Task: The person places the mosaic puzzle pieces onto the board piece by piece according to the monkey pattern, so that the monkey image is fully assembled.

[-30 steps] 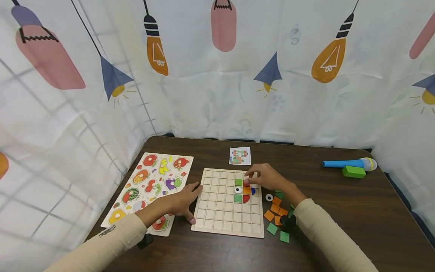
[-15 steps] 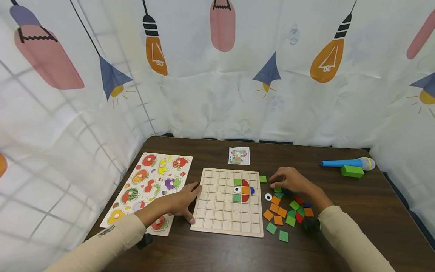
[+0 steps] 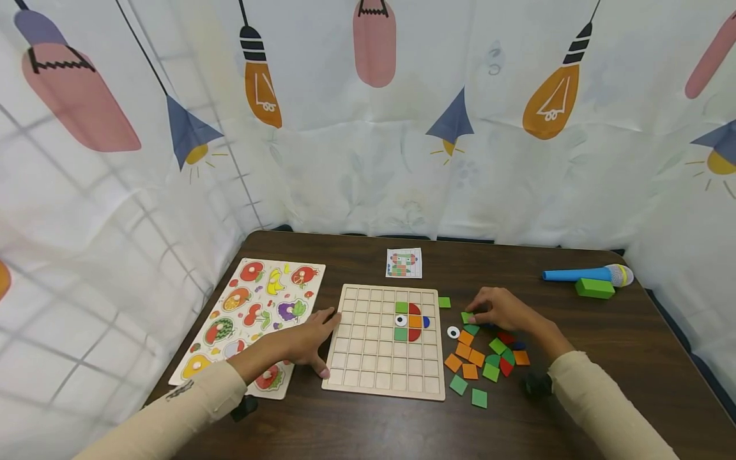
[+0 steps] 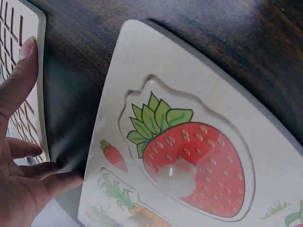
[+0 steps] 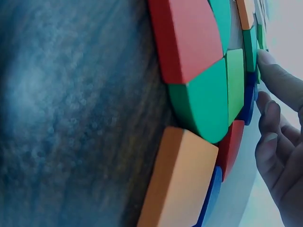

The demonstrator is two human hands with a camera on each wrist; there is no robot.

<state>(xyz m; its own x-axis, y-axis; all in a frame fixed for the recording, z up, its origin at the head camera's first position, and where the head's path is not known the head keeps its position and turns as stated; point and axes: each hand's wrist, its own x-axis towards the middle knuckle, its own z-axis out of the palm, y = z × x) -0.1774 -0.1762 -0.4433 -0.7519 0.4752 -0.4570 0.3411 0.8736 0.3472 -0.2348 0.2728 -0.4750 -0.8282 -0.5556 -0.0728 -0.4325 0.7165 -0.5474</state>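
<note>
A wooden grid board [image 3: 368,364] lies mid-table, bearing coloured tiles in its upper right: green squares, red rounded tiles [image 3: 414,334], an orange square [image 3: 414,321], an eye disc [image 3: 400,321] and a blue half-round. My left hand [image 3: 310,338] rests at the board's left edge, fingers spread, its thumb on the rim near the front corner. Right of the board, my right hand [image 3: 501,311] pinches a green square tile [image 3: 466,317] between thumb and forefinger at the pile's far end. The right wrist view shows its thumb [image 5: 279,78] beyond red, green and orange blocks.
Loose tiles [image 3: 469,372] spread right of the board, with a second eye disc [image 3: 453,332]. One green tile [image 3: 444,302] lies beside the board's upper right. Behind stands a pattern card [image 3: 404,263]. A fruit puzzle [image 3: 261,287] lies left; a toy microphone [image 3: 577,275] and green block [image 3: 595,289] lie far right.
My right hand has left the red tile at the board's upper right and moved right to the loose pile, where it now pinches a green tile. The left hand has stayed put.
</note>
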